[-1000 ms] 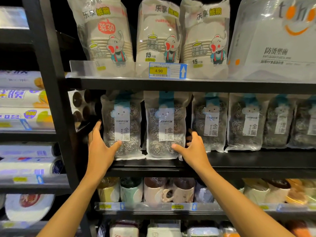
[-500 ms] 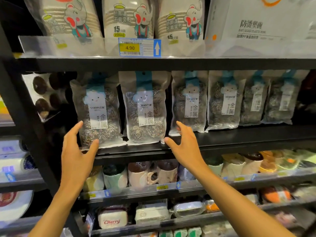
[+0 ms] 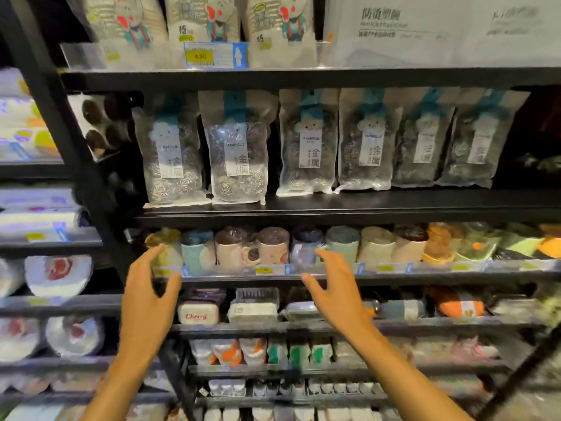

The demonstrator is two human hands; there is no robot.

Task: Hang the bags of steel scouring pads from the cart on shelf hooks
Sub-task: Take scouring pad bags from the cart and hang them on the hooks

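Six clear bags of steel scouring pads stand in a row in the dark bay beneath the upper shelf, each with a teal header and a white label strip. The leftmost bag and the second bag sit just beside each other and lean forward of the rest. Their lower edges seem to rest on the black shelf board, though the tops are in shadow and it cannot be told what they hang from. Both hands are raised below that board, apart from the bags, in front of the row of mugs one level down. The left hand has its fingers spread and loosely bent, thumb out to the side, gripping nothing. The right hand mirrors it, fingers spread and slightly curved, palm toward the shelving. Above the bags, packs of paper cups printed with an elephant stand behind a yellow price label reading 4.90. Under the mugs lies a white box marked Cherry.
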